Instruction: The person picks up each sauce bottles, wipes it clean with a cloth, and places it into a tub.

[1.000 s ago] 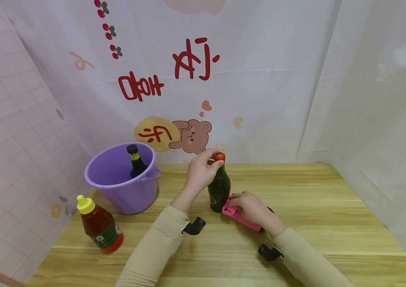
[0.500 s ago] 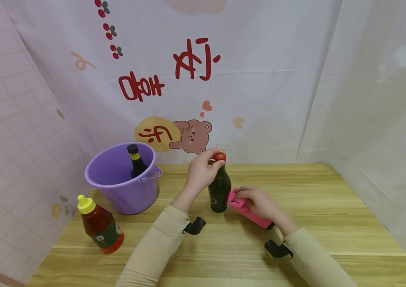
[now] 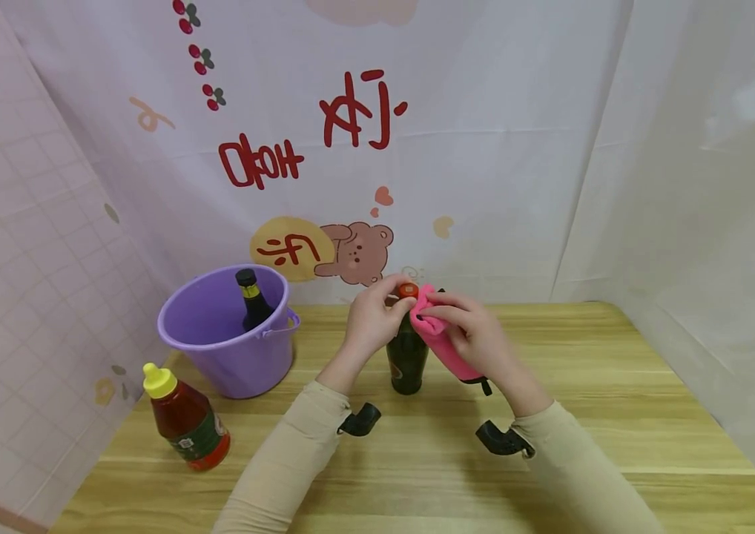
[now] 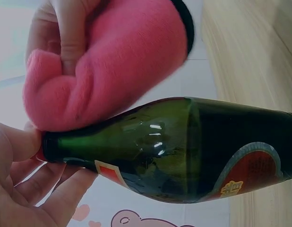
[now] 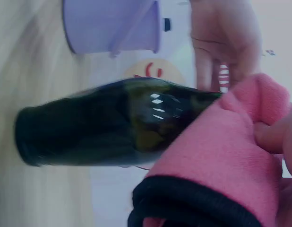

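Observation:
A dark green glass bottle with a red cap stands upright on the table, its label partly showing in the left wrist view. My left hand grips its neck just under the cap, thumb and fingers round it. My right hand pinches a folded pink cloth with black edging. In the left wrist view the cloth lies right along the bottle's neck and shoulder. The right wrist view shows the same cloth overlapping the neck, its black-edged end hanging loose.
A purple bucket stands at the back left, with a black-capped dark bottle inside. In front of it is a red sauce bottle with a yellow nozzle top. A printed white curtain hangs behind the wooden table.
My right hand moved the pink cloth slightly away from the bottle's lower body, then up to its neck. The left hand and the bottle stayed in place.

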`<state>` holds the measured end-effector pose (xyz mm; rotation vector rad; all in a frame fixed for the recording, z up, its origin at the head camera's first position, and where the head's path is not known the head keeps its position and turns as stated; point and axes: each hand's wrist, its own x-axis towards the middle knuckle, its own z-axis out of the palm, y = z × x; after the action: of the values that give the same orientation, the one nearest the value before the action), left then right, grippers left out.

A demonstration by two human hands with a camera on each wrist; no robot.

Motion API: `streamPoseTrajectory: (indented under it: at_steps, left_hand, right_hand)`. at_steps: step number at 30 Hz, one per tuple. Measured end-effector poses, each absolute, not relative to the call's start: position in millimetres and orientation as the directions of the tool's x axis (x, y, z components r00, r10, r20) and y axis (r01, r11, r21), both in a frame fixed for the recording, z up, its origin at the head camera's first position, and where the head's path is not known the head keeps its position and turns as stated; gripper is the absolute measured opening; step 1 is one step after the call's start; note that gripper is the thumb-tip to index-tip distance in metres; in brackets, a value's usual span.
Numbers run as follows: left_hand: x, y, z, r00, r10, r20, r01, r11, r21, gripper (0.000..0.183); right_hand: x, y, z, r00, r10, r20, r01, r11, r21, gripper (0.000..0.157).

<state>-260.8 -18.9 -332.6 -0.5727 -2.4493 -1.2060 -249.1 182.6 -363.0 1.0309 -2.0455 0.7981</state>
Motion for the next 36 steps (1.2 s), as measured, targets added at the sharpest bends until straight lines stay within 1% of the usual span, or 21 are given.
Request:
streamPoseTrajectory:
  at_steps: [8, 17, 28, 30, 36]
  left_hand:
    - [-261, -19, -335, -0.857, 0.180, 0.482, 0.495, 0.546, 0.676, 0.026]
    - [-262, -19, -335, -0.862, 0.177, 0.476, 0.486, 0.556, 0.674, 0.027]
    - [-261, -19, -333, -0.856, 0.187, 0.481, 0.495, 0.560, 0.664, 0.029]
    - [-261, -19, -333, -0.857, 0.187, 0.480, 0.495, 0.559, 0.666, 0.029]
    - [-259, -19, -334, -0.856, 0.190, 0.481, 0.497, 0.556, 0.666, 0.029]
  right_hand:
    - [-240, 175, -381, -0.419, -0.461, 0.782, -0.832, 0.540, -0.127, 0.037]
    - [-233, 182, -403, -0.402, -0.516, 0.756, -0.837, 0.542, -0.074, 0.042]
    - [-227, 190, -426, -0.442, -0.536, 0.719, -0.827, 0.554, -0.095, 0.040]
    - [-227, 191, -431, -0.458, -0.543, 0.704, -0.819, 0.566, -0.097, 0.039]
    - [-226, 191, -442, -0.535, -0.572, 0.622, -0.790, 0.599, -0.130, 0.036]
